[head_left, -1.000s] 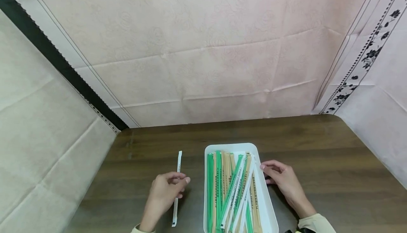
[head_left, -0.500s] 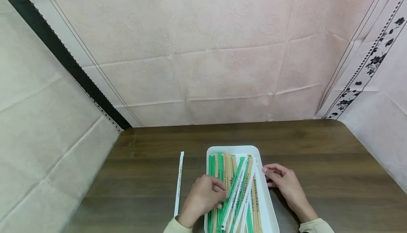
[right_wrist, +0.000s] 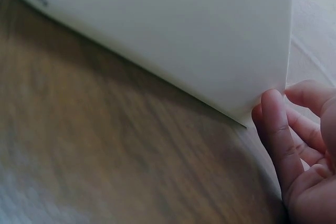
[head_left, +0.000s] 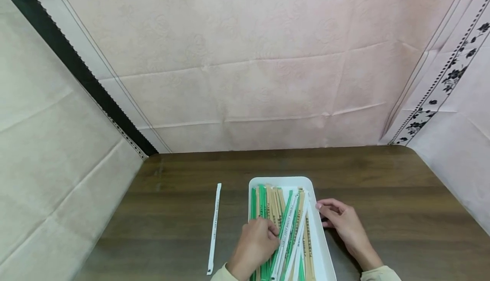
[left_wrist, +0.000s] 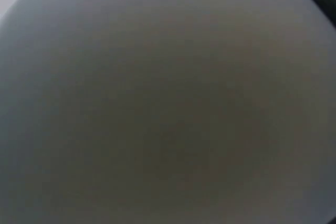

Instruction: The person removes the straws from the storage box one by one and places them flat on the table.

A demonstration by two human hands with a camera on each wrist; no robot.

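A white tray (head_left: 323, 247) holds several long, narrow paper-wrapped packets in green, tan and white, with small print on them. My left hand (head_left: 257, 242) reaches over the tray's left side, its curled fingertips at a slanting white packet (head_left: 283, 247) on top of the pile. The thumb's contact is hidden. My right hand (head_left: 342, 221) holds the tray's right side near the far corner; in the right wrist view the thumb (right_wrist: 274, 108) lies against the tray wall (right_wrist: 189, 35) and a finger meets its edge. Another white packet (head_left: 215, 230) lies alone to the tray's left.
All this sits on a brown wood-grain table (head_left: 172, 213). Pale cloth (head_left: 245, 68) hangs behind it, with more cloth at both sides. The left wrist view is only a grey-brown blur.
My left hand has let go of the lone white packet and moved right into the tray, then slightly nearer me. The slanting packets shifted a little. My right hand stays at the tray.
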